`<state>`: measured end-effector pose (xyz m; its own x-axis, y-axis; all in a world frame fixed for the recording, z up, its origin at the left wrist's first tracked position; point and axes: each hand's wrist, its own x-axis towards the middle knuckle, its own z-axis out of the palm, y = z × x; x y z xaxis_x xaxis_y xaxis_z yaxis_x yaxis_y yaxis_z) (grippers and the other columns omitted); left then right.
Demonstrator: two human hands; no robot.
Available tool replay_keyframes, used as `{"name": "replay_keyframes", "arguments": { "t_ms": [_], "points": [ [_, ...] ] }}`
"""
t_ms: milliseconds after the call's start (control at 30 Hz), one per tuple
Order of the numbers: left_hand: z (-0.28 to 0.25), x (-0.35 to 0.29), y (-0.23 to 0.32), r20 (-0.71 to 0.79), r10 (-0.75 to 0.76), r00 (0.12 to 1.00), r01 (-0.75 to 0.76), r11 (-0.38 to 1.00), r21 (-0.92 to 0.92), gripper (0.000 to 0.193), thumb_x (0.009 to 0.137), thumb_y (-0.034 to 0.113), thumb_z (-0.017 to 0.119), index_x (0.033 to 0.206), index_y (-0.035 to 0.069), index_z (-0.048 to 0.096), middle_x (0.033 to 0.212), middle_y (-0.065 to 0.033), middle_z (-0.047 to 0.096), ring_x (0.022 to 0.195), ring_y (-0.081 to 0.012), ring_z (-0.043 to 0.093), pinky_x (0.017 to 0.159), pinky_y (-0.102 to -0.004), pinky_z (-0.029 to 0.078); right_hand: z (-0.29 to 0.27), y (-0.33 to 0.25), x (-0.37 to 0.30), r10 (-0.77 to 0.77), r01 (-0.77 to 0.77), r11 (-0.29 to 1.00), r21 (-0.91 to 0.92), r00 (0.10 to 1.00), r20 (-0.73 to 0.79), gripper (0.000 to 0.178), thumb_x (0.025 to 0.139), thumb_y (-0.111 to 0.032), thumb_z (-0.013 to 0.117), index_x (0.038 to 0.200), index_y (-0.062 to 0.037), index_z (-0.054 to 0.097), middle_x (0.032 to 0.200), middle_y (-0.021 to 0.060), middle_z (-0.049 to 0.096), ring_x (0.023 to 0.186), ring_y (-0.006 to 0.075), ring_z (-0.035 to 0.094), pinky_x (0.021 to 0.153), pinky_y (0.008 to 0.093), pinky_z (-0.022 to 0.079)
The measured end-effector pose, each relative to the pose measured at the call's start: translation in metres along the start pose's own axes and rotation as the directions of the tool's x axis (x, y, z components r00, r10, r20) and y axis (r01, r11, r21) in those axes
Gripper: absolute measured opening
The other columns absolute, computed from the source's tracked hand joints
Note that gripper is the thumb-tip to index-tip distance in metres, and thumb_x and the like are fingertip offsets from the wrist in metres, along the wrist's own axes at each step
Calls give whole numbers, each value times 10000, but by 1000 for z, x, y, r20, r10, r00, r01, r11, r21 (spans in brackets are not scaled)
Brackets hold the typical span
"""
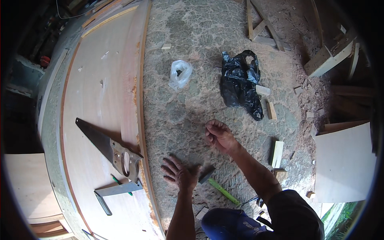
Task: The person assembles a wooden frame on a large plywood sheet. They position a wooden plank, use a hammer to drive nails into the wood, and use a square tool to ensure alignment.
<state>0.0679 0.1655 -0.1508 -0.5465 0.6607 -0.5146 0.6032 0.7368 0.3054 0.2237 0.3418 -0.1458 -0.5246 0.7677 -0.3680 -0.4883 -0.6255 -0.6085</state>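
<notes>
My left hand (180, 174) hovers over or rests on the rough floor (172, 132), its fingers spread with nothing in them; whether it touches the floor I cannot tell. Close by its thumb lies a hammer (224, 191) with a yellow-green handle and a dark head. Farther forward and to the right, my right hand (219, 135) is closed, thumb and fingertips pinched together. Whatever is between those fingertips is too small to make out. A wooden-handled handsaw (120, 157) lies on the pale wooden panel (94, 88) at the left, with a try square (120, 189) and a green pencil (115, 179).
A clear plastic bag (180, 75) and a crumpled black plastic bag (240, 82) lie ahead on the floor. Several wood offcuts (277, 154) are scattered at the right. A pale board (345, 164) leans at the far right, below a timber piece (330, 60). The panel's raised edge (141, 100) runs along my left.
</notes>
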Motion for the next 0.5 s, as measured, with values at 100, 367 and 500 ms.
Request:
{"name": "replay_keyframes", "arguments": {
  "t_ms": [100,367,500],
  "points": [
    [3,0,-4,-9,-3,1000,3,1000,-7,1421,689,609,838,1606,159,-151,1661,-230,-193,1496,-509,-211,1131,-726,-91,-3,-10,-8,13,-14,999,-38,1000,-15,153,1006,-184,644,1107,-69,637,870,34,699,670,104,631,553,255,498],
    [4,-7,1,-22,15,1000,-14,1000,12,1397,700,598,831,1612,157,-131,1663,-236,-178,1502,-513,-185,1126,-748,-50,-15,37,-91,75,-95,969,-229,993,-95,248,1025,-143,556,1229,-19,626,965,63,681,776,119,648,612,268,538],
    [8,-2,-2,-41,-1,999,2,999,37,1403,698,627,822,1608,178,-147,1665,-223,-183,1496,-512,-206,1127,-745,-50,41,82,-154,61,-147,843,-517,982,-180,217,1051,-162,511,1199,-14,566,907,66,657,738,108,615,607,267,518]
  ]
}}
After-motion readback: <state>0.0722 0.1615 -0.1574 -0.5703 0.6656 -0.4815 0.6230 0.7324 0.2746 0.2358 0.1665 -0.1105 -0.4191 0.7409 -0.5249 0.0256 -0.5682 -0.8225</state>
